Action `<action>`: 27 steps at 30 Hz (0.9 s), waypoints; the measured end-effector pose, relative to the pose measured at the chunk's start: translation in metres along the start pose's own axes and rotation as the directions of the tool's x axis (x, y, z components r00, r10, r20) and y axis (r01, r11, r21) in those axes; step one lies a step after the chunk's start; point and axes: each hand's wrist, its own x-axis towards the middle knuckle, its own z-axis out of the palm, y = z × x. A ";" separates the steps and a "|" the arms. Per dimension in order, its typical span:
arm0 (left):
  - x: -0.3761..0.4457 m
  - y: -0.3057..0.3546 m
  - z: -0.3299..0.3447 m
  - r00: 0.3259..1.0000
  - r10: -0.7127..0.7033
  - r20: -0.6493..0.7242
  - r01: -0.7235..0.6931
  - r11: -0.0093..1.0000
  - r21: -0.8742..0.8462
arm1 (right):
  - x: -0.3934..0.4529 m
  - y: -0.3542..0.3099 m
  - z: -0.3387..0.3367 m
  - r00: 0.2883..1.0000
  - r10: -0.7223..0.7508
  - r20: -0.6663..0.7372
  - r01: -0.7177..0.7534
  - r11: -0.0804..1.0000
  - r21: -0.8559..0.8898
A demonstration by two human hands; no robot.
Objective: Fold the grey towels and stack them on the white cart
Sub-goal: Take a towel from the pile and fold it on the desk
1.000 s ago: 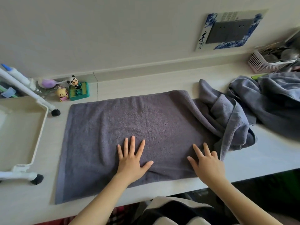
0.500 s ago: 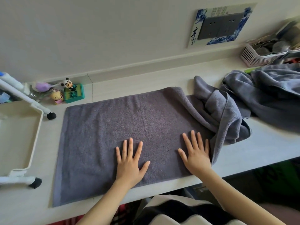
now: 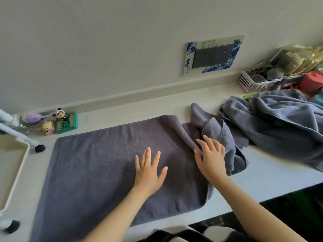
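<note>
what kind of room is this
Probably a home, maybe a bedroom or utility nook: a pale counter against the wall, small toy figures, a decorated wall socket and a pink basket of oddments.

The only writing I can read is up on the wall beyond my right hand (image 3: 212, 158): a large black Chinese character, 青, stands on the white left strip of the blue-and-white decorative frame (image 3: 189, 55) around the grey socket plate. A smaller mark sits just beneath that character, too small for me to make out. Along the frame's top edge run fine vertical lines of print and a tiny red mark, both illegible. Nothing else near my hands carries text I can read.
</note>
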 end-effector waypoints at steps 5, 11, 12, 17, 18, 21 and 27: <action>0.037 0.060 -0.018 1.000 0.005 -0.005 -0.006 0.978 -0.208 | 0.066 0.048 -0.022 0.933 0.340 0.119 -0.340 0.940 -0.019; 0.076 0.120 -0.042 0.995 -0.037 -0.087 -0.010 0.875 -0.484 | 0.121 0.084 -0.014 0.762 0.442 0.473 -0.589 0.777 0.223; 0.084 0.130 -0.046 0.994 -0.054 -0.094 -0.004 0.846 -0.533 | 0.128 0.090 -0.014 0.762 0.418 0.494 -0.580 0.781 0.234; 0.116 0.152 -0.061 0.990 -0.109 -0.085 0.021 0.728 -0.685 | 0.124 0.097 -0.040 0.823 0.237 0.516 -0.566 0.423 0.707; 0.121 0.155 -0.065 0.992 -0.091 -0.091 0.002 0.718 -0.696 | 0.120 0.100 -0.049 0.837 0.194 0.511 -0.546 0.314 0.776; 0.142 0.177 -0.080 0.991 0.035 -0.130 -0.114 0.736 -0.668 | 0.108 0.116 -0.084 0.855 0.088 0.511 -0.518 0.185 0.835; 0.190 0.251 -0.099 0.977 0.167 0.130 -0.034 0.730 -0.682 | 0.069 0.160 -0.116 0.863 0.291 0.413 -0.454 0.089 0.886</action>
